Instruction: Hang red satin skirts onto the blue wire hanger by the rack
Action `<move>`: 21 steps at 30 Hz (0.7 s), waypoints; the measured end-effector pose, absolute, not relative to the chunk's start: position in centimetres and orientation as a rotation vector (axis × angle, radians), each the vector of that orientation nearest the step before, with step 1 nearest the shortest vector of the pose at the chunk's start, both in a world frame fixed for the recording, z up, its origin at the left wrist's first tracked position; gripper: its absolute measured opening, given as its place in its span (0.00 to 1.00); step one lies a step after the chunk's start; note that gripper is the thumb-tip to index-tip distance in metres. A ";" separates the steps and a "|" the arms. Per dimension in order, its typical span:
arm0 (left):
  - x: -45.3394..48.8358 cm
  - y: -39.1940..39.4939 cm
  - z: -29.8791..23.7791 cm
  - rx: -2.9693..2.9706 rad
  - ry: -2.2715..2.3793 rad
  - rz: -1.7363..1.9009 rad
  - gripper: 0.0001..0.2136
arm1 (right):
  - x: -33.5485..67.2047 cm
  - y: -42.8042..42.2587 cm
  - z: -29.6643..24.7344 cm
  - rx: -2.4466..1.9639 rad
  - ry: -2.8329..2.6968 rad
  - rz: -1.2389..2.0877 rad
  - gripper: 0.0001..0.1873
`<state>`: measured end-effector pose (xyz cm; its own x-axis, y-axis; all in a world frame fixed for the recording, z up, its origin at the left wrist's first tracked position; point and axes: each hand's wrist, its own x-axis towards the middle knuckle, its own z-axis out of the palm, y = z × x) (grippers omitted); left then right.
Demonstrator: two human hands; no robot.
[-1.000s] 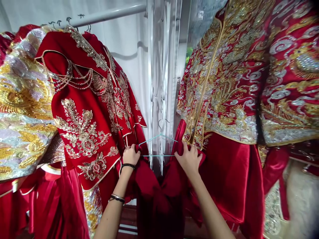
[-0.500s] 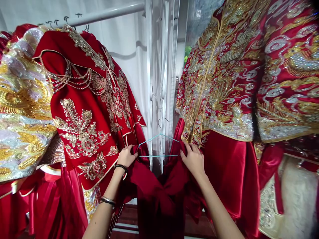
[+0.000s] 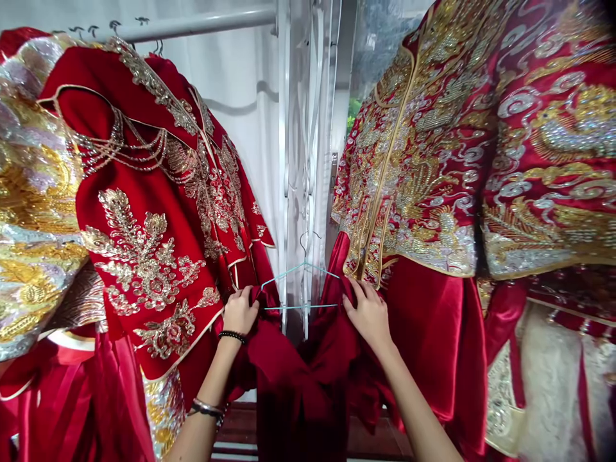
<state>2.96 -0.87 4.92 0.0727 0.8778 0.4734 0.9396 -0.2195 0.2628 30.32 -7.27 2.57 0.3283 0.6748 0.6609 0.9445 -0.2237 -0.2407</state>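
Note:
A dark red dress (image 3: 303, 378) with a crossed V-neck hangs on a thin light-blue wire hanger (image 3: 301, 307) in the middle of the head view. My left hand (image 3: 240, 311) is closed on the dress's shoulder at the hanger's left end, with a black bead bracelet at the wrist. At the opposite end, my right hand (image 3: 368, 311) pinches the other shoulder of the dress. Between the two hands the hanger's bar and sloping arms show bare, and its hook stands up in front of white metal posts. The fingertips are partly hidden in the cloth.
A red jacket (image 3: 144, 212) with beaded embroidery hangs at the left from a white rail (image 3: 206, 24). Densely embroidered red-and-gold jackets (image 3: 423, 147) hang close on the right, above a satin skirt (image 3: 428, 333). White upright posts (image 3: 285, 128) stand behind the hanger.
The view has shifted slightly, so the surrounding garments sit a little further left. Both hands keep their hold on the dress's shoulders, and the hanger has hardly moved between them.

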 end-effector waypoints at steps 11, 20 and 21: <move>2.5 -0.7 4.9 -2.259 -1.896 -0.844 0.19 | 30.0 -7.8 2.7 -2.015 -1.435 -0.546 0.25; 2.7 -1.1 5.3 -2.265 -1.944 -0.867 0.21 | 30.1 -7.7 2.3 -2.004 -1.419 -0.597 0.25; 2.7 -1.1 5.3 -2.266 -1.943 -0.872 0.21 | 30.0 -7.6 2.2 -2.005 -1.413 -0.603 0.25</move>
